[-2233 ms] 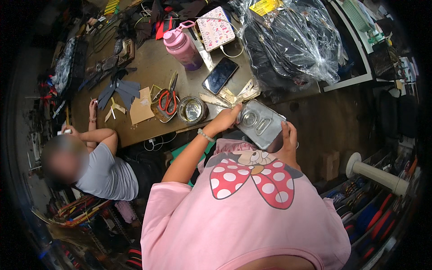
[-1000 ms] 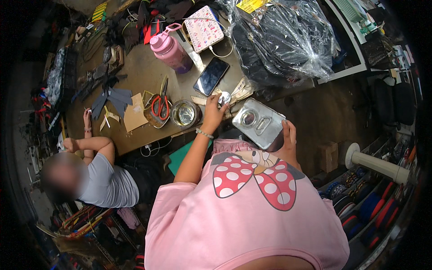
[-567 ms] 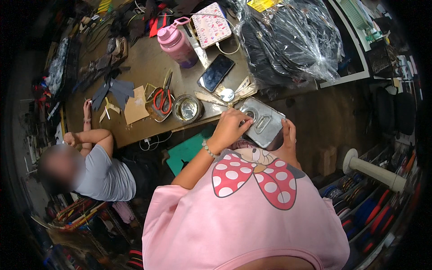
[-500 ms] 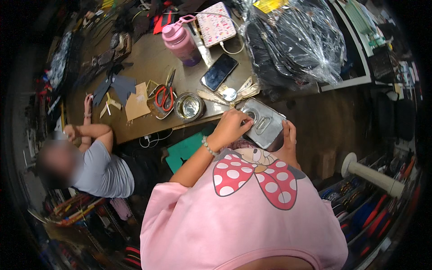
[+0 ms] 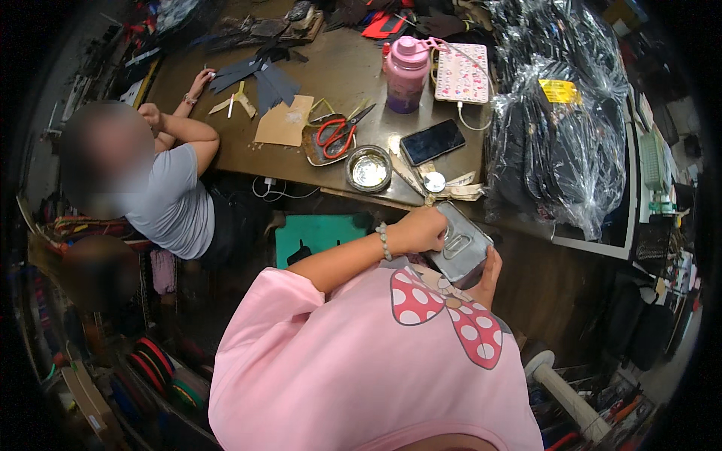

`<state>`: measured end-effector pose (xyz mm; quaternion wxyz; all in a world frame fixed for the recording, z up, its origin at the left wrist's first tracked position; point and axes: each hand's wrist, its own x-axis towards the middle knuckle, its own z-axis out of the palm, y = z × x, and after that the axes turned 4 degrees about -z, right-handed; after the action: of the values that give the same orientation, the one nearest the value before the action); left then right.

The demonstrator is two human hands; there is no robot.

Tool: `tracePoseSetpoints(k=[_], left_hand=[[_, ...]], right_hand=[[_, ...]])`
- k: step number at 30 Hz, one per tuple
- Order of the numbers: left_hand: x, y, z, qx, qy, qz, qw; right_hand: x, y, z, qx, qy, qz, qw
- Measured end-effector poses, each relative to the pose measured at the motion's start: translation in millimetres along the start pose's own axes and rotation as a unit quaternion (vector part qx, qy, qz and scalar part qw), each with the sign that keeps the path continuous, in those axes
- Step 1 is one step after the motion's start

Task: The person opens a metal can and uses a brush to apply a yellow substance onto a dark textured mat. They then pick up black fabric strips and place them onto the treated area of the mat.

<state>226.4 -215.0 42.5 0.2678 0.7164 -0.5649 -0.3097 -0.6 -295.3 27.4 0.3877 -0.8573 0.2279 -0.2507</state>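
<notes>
Close to my body, at the table's front edge, is a rectangular grey metal can (image 5: pixel 470 242) with a looped handle on its top. My right hand (image 5: pixel 489 276) grips the can's right side, fingers along its edge. My left hand (image 5: pixel 421 229), a beaded bracelet at its wrist, lies over the can's upper left part. Its fingers are curled closed there, and they hide the round fitting beside the handle. What they pinch, if anything, cannot be made out. A round open tin (image 5: pixel 369 170) stands on the table just beyond my left hand.
The table (image 5: pixel 248 161) bears red-handled scissors (image 5: pixel 335 135), a phone (image 5: pixel 434 143), a pink bottle (image 5: pixel 407 79) and brown card (image 5: pixel 284 122). Plastic-wrapped black goods (image 5: pixel 556 146) are piled at right. A co-worker (image 5: pixel 171 192) sits at left; a green panel (image 5: pixel 320 233) is below the table.
The view has turned, so the table and co-worker sit differently in the picture. My left fingers look more curled over the can's top; my right hand keeps its hold.
</notes>
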Motion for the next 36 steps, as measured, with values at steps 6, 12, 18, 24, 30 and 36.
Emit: tracePoseSetpoints(k=[6, 12, 18, 24, 30, 36], left_hand=[[-15.7, 14.6, 13.4, 0.073, 0.066, -0.009, 0.995], [-26.8, 21.3, 25.8, 0.111, 0.103, -0.015, 0.988], [-27.8, 26.0, 30.9, 0.113, 0.133, -0.013, 0.985], [-30.0, 27.7, 27.9, 0.082, 0.148, -0.040, 0.985], [-42.0, 4.9, 10.4, -0.244, 0.208, -0.115, 0.940], [-71.8, -43.6, -27.8, -0.749, 0.323, -0.122, 0.565]], right_hand=[[-1.0, -1.0, -2.5, -0.003, -0.016, -0.007, 1.000], [-5.1, 6.5, 1.2, -0.006, 0.005, -0.017, 1.000], [-5.2, 6.4, -3.1, 0.012, 0.013, -0.037, 0.999], [-6.1, 2.0, -6.2, -0.010, 0.019, -0.059, 0.998], [-5.0, 0.8, -6.4, 0.002, 0.041, -0.068, 0.997], [7.6, -5.0, -15.9, -0.031, 0.027, -0.108, 0.993]])
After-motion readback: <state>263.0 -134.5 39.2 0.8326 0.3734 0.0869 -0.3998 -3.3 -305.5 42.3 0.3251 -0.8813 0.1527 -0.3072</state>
